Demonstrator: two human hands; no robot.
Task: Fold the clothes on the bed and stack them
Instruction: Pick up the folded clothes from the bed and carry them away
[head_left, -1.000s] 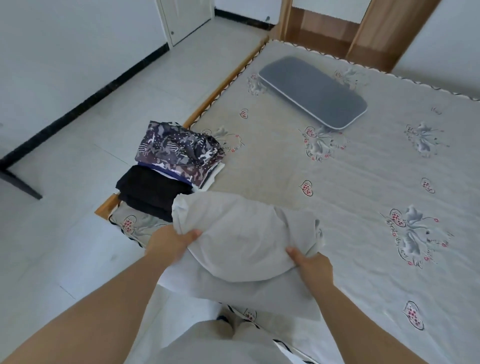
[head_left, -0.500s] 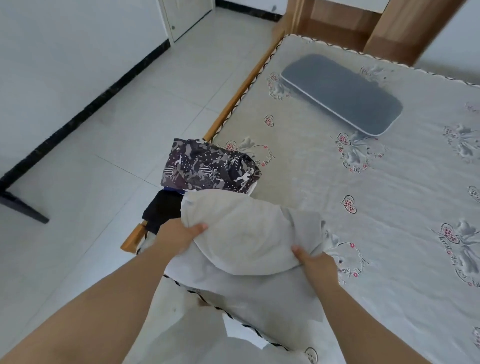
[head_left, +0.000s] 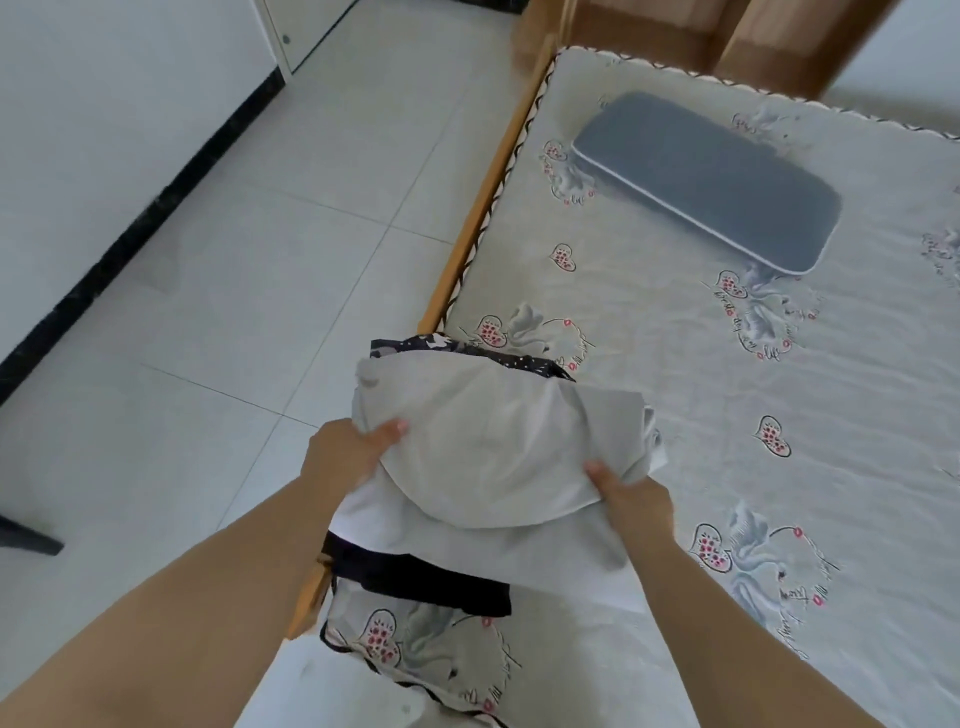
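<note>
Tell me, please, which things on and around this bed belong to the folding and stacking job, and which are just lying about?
Part of the job:
- grey garment, gripped by the left hand and right hand
- patterned garment, beneath it
- black garment, beneath it
- bed, bearing the stack

Just lying about:
- grey pad near the head of the bed

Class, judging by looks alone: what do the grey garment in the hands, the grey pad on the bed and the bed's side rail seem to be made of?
Grey garment: soft matte knit, probably cotton jersey; it drapes and creases in both hands.
Grey pad: smooth, flat, with rounded edges and a pale rim, perhaps foam or rubber; unclear.
Side rail: orange-brown wood, lightly glossy, likely varnished.
</note>
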